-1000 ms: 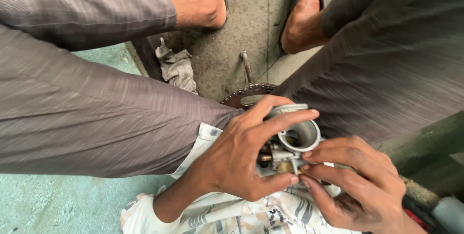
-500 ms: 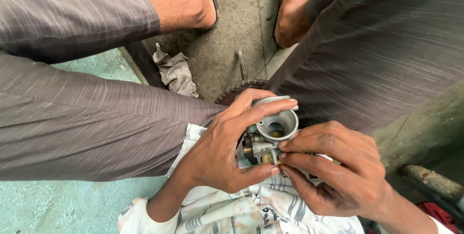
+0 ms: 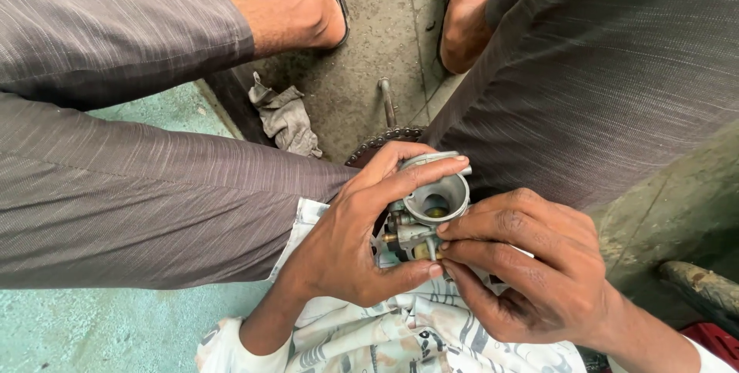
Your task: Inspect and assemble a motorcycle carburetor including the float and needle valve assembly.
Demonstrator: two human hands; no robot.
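Observation:
A small grey metal carburetor (image 3: 431, 207) with a round open bore and brass fittings sits between my knees. My left hand (image 3: 354, 242) wraps around its left side, thumb below and forefinger across the top. My right hand (image 3: 531, 273) pinches a small part on its lower right side with the fingertips. Most of the carburetor's body is hidden by my fingers.
My grey-trousered legs (image 3: 138, 188) frame the view on both sides, with my feet in sandals (image 3: 315, 3) on the concrete floor. A dirty grey rag (image 3: 289, 119), a metal rod (image 3: 386, 100) and a toothed sprocket (image 3: 381, 146) lie below. A patterned white cloth (image 3: 385, 342) is under my forearms.
Both hands and the carburetor have stayed together and drifted slightly down and right in view. My right fingertips have closed in on the lower fitting. The view shifted a little.

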